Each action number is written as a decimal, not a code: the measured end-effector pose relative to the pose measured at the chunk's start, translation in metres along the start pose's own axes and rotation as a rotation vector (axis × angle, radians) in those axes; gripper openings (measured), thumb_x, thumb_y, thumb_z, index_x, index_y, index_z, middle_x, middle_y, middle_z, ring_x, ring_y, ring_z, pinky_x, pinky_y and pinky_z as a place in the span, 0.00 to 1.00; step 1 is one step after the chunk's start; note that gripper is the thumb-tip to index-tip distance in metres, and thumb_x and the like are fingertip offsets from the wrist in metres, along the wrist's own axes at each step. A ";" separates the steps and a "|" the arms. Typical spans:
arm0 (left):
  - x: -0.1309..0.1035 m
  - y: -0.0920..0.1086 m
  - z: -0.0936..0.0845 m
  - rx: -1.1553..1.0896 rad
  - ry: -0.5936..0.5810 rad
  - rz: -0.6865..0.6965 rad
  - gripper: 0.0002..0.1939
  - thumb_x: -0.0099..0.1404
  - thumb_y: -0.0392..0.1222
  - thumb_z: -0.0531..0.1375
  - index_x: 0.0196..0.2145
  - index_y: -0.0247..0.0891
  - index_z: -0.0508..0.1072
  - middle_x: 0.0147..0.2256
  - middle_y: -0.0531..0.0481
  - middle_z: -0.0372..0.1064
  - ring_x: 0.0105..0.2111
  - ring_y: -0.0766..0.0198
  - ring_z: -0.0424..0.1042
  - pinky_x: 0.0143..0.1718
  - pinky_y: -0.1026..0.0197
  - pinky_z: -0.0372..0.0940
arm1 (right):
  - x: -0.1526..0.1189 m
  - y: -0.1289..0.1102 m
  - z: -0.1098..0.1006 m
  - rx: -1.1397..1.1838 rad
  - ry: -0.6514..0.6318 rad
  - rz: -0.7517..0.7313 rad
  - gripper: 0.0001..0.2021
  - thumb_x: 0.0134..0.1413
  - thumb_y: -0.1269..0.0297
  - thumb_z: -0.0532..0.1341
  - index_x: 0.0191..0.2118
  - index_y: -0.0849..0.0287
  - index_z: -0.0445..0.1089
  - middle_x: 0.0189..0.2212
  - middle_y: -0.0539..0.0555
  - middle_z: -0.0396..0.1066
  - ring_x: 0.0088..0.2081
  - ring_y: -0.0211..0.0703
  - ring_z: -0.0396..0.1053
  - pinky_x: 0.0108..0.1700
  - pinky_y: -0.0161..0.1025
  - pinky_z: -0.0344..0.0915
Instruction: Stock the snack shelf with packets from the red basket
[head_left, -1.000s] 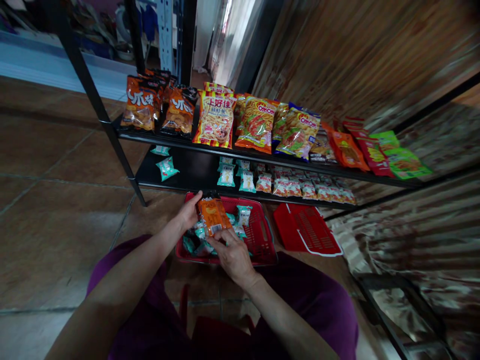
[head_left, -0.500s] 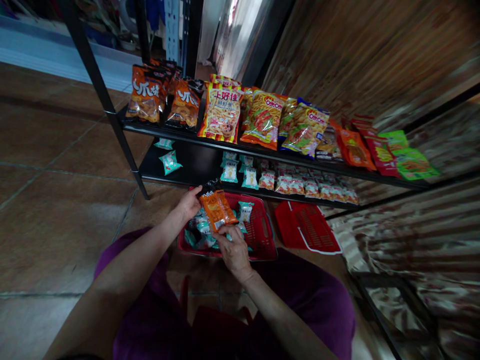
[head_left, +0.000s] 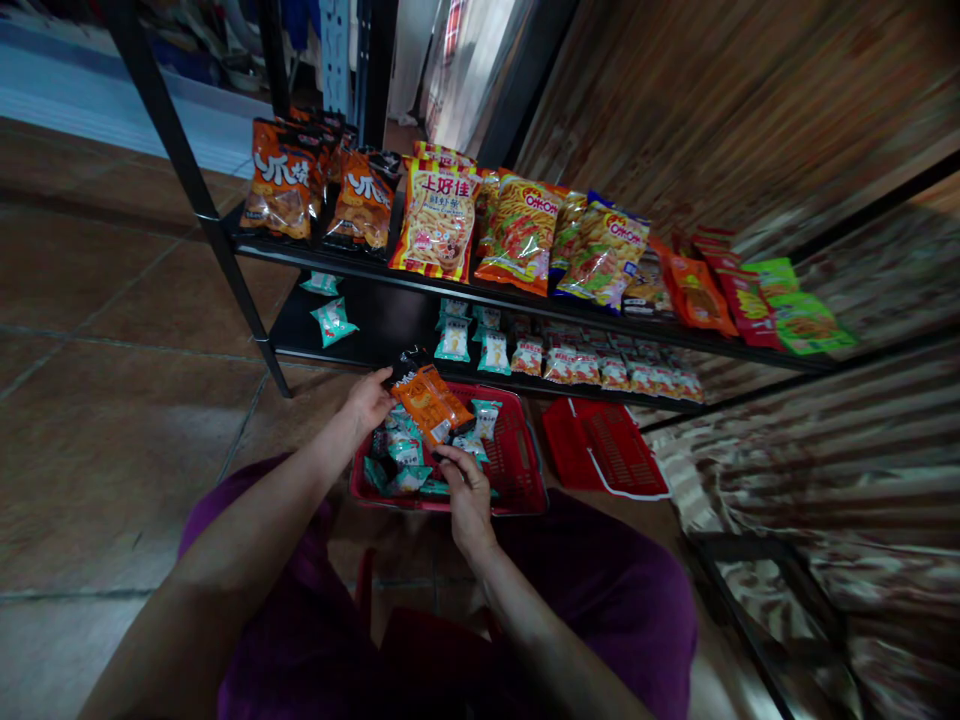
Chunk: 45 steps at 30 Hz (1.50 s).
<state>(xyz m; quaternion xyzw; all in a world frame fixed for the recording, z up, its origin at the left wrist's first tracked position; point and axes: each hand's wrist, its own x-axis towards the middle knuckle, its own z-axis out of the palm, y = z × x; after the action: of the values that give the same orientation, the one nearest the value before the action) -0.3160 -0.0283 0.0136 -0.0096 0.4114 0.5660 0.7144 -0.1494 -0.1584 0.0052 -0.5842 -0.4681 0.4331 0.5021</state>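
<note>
An orange and black snack bag (head_left: 431,403) is held tilted above a red basket (head_left: 531,455). My left hand (head_left: 370,400) grips its black upper left end. Below its lower edge, my right hand (head_left: 466,490) pinches the bottom corner between thumb and fingers. Several small teal and white packets (head_left: 405,447) lie in the basket under the bag, partly hidden by it. More orange and black bags (head_left: 282,185) stand on the shelf's upper board, at its left end.
A black shelf (head_left: 337,262) spans the view, with a striped bag (head_left: 437,222), noodle-snack bags (head_left: 523,232) and green packets (head_left: 810,322) on top. Small packets (head_left: 453,340) line its lower board. A second red basket (head_left: 600,447) sits on the floor at right.
The held bag has tilted further, its lower end turning a little to the right. My right hand has shifted slightly down at the bag's corner. The whole view has moved slightly.
</note>
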 end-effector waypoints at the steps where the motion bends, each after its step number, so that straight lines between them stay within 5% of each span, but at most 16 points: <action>1: -0.001 0.000 0.001 0.000 -0.002 0.005 0.05 0.57 0.31 0.60 0.33 0.34 0.69 0.26 0.49 0.72 0.24 0.65 0.71 0.27 0.63 0.66 | -0.001 -0.003 0.001 0.031 -0.012 0.031 0.10 0.49 0.58 0.60 0.34 0.56 0.73 0.36 0.52 0.70 0.41 0.43 0.67 0.49 0.45 0.63; 7: -0.005 -0.003 0.005 0.007 -0.014 0.032 0.06 0.56 0.30 0.59 0.33 0.35 0.68 0.25 0.50 0.71 0.23 0.65 0.71 0.26 0.63 0.65 | 0.006 -0.006 0.008 0.258 0.107 0.201 0.18 0.37 0.54 0.69 0.29 0.56 0.60 0.27 0.45 0.65 0.31 0.38 0.68 0.36 0.40 0.69; 13: -0.006 -0.010 0.003 0.007 -0.032 0.056 0.05 0.56 0.30 0.59 0.31 0.36 0.67 0.26 0.51 0.72 0.24 0.65 0.71 0.24 0.65 0.63 | 0.019 -0.006 0.004 0.301 0.222 0.362 0.24 0.32 0.57 0.69 0.39 0.54 0.63 0.30 0.47 0.70 0.32 0.39 0.70 0.32 0.36 0.67; 19: -0.005 -0.011 0.003 0.018 -0.045 0.017 0.03 0.58 0.32 0.59 0.31 0.36 0.68 0.28 0.49 0.73 0.25 0.66 0.71 0.25 0.65 0.63 | 0.031 -0.014 0.000 0.263 0.315 0.318 0.19 0.31 0.57 0.69 0.33 0.58 0.68 0.26 0.47 0.70 0.26 0.35 0.65 0.24 0.30 0.58; 30: -0.020 0.001 0.012 -0.012 -0.069 0.023 0.03 0.59 0.34 0.59 0.28 0.35 0.69 0.25 0.49 0.72 0.24 0.67 0.70 0.30 0.63 0.66 | 0.032 -0.019 -0.006 0.403 0.304 0.394 0.17 0.26 0.65 0.70 0.29 0.58 0.68 0.19 0.43 0.67 0.19 0.29 0.62 0.19 0.28 0.58; 36: -0.021 0.005 0.011 0.060 -0.059 0.126 0.05 0.53 0.27 0.60 0.26 0.34 0.69 0.24 0.52 0.71 0.23 0.67 0.69 0.28 0.63 0.65 | 0.032 -0.016 -0.007 0.522 0.281 0.370 0.20 0.21 0.67 0.73 0.26 0.58 0.66 0.20 0.43 0.69 0.24 0.33 0.68 0.30 0.32 0.70; 45: -0.023 0.015 0.007 0.402 -0.179 0.200 0.11 0.45 0.31 0.64 0.30 0.34 0.77 0.26 0.49 0.73 0.25 0.65 0.69 0.28 0.63 0.63 | 0.030 -0.010 -0.017 0.424 0.231 0.238 0.15 0.28 0.64 0.71 0.27 0.59 0.68 0.24 0.45 0.71 0.26 0.33 0.68 0.31 0.32 0.67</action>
<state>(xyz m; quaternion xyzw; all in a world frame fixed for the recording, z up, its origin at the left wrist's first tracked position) -0.3246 -0.0383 0.0382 0.2236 0.4497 0.5394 0.6759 -0.1283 -0.1314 0.0159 -0.5625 -0.2346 0.5080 0.6087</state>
